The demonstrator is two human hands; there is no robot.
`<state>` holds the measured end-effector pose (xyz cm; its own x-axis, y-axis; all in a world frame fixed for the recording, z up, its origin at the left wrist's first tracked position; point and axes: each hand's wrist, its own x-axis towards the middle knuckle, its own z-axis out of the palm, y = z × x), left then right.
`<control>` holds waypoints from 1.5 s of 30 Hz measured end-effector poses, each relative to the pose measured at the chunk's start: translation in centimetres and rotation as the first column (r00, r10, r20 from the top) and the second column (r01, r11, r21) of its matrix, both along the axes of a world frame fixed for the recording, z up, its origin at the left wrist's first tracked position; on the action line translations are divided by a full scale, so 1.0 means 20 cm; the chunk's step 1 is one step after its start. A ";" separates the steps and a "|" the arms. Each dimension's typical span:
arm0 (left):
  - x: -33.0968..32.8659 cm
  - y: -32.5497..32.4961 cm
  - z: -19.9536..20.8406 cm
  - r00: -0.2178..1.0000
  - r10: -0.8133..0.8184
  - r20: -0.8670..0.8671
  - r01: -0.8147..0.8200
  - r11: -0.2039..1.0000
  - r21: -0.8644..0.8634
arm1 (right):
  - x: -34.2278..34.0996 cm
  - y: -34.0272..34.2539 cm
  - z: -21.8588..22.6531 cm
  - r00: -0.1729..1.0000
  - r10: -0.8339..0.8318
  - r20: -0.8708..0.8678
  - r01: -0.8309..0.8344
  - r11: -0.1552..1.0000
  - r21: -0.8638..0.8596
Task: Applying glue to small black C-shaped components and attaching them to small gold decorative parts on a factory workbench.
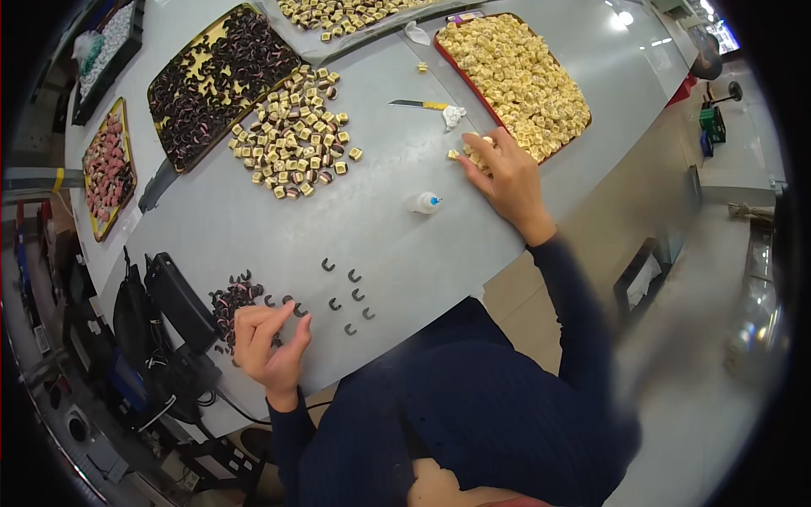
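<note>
At the lower left, my left hand [272,353] has thumb and forefinger closed around a small black C-shaped piece [301,310], low over the grey table. A heap of black and pink C-shaped pieces [228,304] lies beside that hand, partly covered by it. Several black C-shaped pieces [334,304] are spread singly to its right. Beside the near left corner of a red tray [473,80], my right hand [509,175] curls its fingers over small cream pieces [478,145]. More cream pieces [515,76] fill that tray.
Before my right hand stands a small white bottle with a blue tip [427,203]. A yellow-handled knife [422,105] lies near crumpled white tissue [454,117]. Cream-and-dark cube pieces [296,139] form a pile beside a tray of black pieces [182,144]. A black device [179,296] edges the left.
</note>
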<state>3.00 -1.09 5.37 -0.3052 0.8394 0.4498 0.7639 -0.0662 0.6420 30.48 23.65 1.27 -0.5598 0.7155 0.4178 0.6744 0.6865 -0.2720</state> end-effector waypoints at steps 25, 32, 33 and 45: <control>0.04 0.12 -0.04 0.991 0.054 0.120 -0.068 0.991 0.118 | 0.13 -0.12 0.04 0.986 0.050 -0.161 -0.070 0.990 -0.119; 0.05 0.12 0.00 0.991 0.052 0.120 -0.067 0.990 0.124 | 0.10 -0.08 0.10 0.828 -0.080 -0.555 -0.073 0.966 -0.249; 0.05 0.13 -0.01 0.992 0.051 0.120 -0.066 0.989 0.130 | 0.10 -0.11 0.10 0.831 -0.099 -0.547 -0.049 0.967 -0.249; 0.13 0.11 0.06 0.983 -0.048 0.175 0.021 0.988 0.152 | -0.05 -0.44 0.24 0.497 -0.108 -0.861 -0.625 0.644 -0.441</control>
